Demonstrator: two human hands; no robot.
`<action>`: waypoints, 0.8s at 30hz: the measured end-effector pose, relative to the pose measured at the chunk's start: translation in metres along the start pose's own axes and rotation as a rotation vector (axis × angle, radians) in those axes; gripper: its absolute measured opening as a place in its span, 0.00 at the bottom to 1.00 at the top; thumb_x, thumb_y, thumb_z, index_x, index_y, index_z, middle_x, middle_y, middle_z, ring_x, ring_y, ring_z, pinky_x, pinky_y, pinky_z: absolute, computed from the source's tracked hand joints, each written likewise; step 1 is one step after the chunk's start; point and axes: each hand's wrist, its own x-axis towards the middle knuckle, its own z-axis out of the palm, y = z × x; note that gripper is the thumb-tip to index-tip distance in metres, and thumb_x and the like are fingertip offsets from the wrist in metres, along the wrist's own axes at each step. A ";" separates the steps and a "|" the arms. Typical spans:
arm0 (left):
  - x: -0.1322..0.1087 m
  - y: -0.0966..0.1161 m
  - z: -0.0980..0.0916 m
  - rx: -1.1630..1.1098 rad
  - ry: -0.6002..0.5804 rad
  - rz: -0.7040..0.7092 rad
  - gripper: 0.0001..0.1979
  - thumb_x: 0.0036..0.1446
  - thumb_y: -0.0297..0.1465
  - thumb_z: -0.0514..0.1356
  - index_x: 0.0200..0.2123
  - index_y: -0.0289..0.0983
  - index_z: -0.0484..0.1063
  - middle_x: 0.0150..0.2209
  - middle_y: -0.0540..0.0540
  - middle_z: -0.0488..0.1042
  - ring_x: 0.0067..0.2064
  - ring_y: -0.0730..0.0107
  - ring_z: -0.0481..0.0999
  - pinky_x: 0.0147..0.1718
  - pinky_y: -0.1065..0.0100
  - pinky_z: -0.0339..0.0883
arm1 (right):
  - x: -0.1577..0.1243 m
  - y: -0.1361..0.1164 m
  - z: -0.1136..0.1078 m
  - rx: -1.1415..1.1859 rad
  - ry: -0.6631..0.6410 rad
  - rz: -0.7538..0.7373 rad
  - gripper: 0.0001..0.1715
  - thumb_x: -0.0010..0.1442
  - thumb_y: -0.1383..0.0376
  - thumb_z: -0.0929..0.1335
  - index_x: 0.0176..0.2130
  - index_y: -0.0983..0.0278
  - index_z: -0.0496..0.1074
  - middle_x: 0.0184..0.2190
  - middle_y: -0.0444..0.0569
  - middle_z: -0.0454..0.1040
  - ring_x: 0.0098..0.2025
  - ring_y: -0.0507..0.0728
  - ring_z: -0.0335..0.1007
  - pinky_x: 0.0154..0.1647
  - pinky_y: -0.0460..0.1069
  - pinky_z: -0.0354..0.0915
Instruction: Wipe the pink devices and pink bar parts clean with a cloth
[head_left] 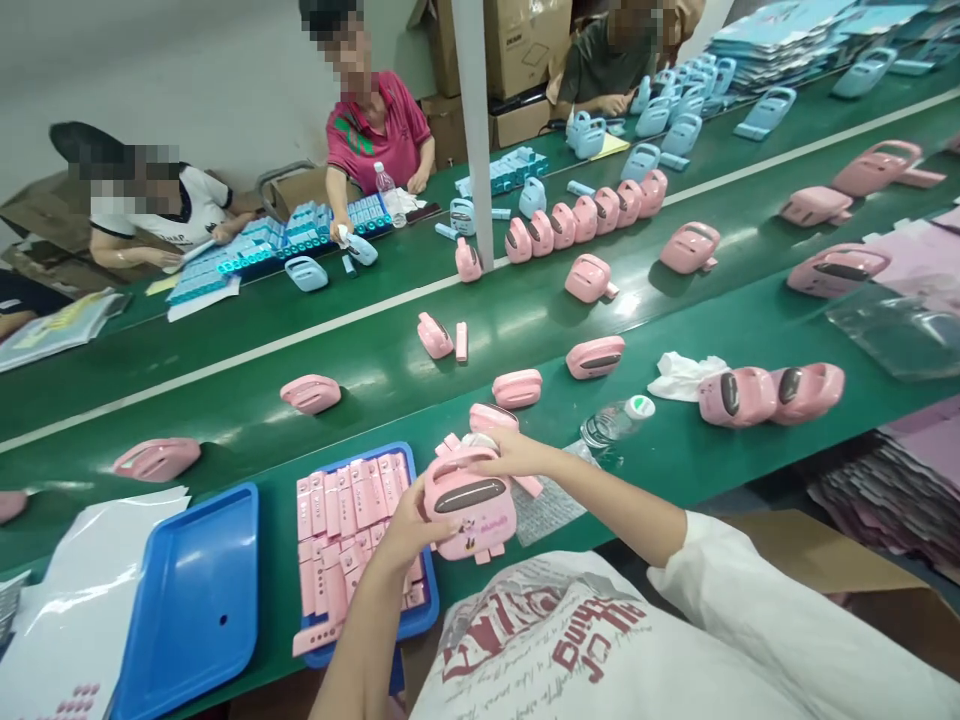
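Observation:
A pink plastic housing [471,510] with a dark oval window and a small printed figure is held close to my body. My left hand [409,525] grips its left side, fingers partly behind it. At its top right edge is my right hand [510,455], closed round something whitish that is mostly hidden. Just behind it lies another pink housing [491,418]. To the left, a blue tray [431,600] carries rows of pink strip-shaped parts [352,500]. A crumpled clear bag [551,510] lies under my right forearm.
An empty blue tray [191,590] and white sheets [90,580] sit at left. A bottle [615,420], white tissue [682,378] and two joined-looking pink housings [772,393] are at right. More housings line the green belt [375,360]. Three people sit across it with blue parts.

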 end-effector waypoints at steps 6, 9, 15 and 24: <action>0.031 0.018 -0.049 0.236 0.058 0.044 0.28 0.32 0.24 0.71 0.42 0.38 0.74 0.42 0.41 0.76 0.43 0.58 0.76 0.43 0.60 0.68 | 0.044 -0.013 0.009 -0.159 0.024 0.137 0.04 0.42 0.72 0.67 0.21 0.66 0.65 0.19 0.38 0.61 0.26 0.48 0.57 0.26 0.43 0.52; 0.057 0.035 -0.090 0.321 0.179 0.032 0.24 0.35 0.29 0.70 0.41 0.36 0.73 0.42 0.36 0.75 0.40 0.57 0.77 0.41 0.57 0.69 | 0.064 -0.015 0.014 -0.247 0.109 0.247 0.06 0.41 0.69 0.67 0.20 0.66 0.64 0.18 0.37 0.59 0.24 0.48 0.54 0.24 0.44 0.48; 0.118 0.086 -0.194 0.763 0.591 0.085 0.25 0.40 0.24 0.64 0.46 0.32 0.67 0.58 0.29 0.60 0.63 0.42 0.53 0.57 0.49 0.49 | 0.092 -0.009 0.023 -0.295 0.283 0.379 0.08 0.43 0.66 0.67 0.22 0.65 0.61 0.20 0.38 0.59 0.25 0.48 0.54 0.24 0.44 0.48; 0.149 0.086 -0.261 1.190 0.704 0.054 0.17 0.48 0.22 0.53 0.44 0.28 0.68 0.48 0.25 0.68 0.53 0.37 0.66 0.49 0.45 0.58 | 0.165 0.005 0.021 -0.322 0.300 0.459 0.07 0.43 0.67 0.70 0.26 0.67 0.67 0.22 0.40 0.66 0.25 0.48 0.61 0.23 0.42 0.53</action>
